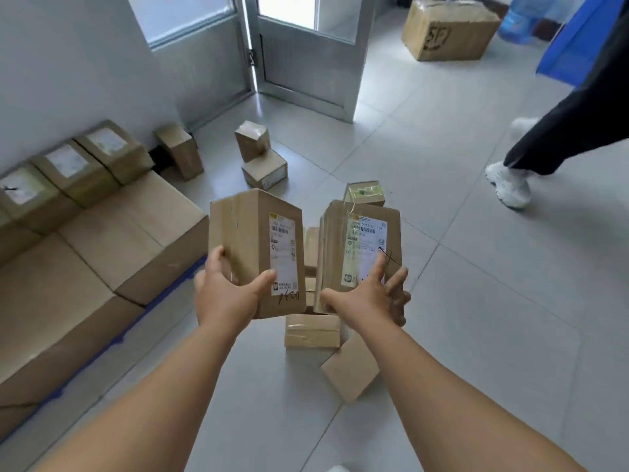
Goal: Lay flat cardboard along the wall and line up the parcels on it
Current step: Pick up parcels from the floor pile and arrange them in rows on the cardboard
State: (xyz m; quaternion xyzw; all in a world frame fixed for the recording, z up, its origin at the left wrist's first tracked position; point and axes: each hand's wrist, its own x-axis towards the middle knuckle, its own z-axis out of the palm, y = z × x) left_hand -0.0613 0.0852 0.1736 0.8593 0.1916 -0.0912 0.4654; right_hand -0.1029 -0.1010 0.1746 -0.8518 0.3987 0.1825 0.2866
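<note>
My left hand [226, 292] grips the bottom of a brown parcel [250, 240] with a white label, held upright above the floor. My right hand [369, 296] holds a second labelled parcel [360, 247] beside it, thumb at one edge and fingers spread across the label. Flat cardboard [102, 267] lies along the left wall. Several labelled parcels [68, 168] stand in a row on it against the wall.
Loose parcels lie on the tiled floor: two below my hands [311, 330], [350, 369], two stacked ones near the door [260, 155], one leaning by the wall [180, 149]. A large box [446, 30] sits far right. Another person's leg [558, 137] crosses at right.
</note>
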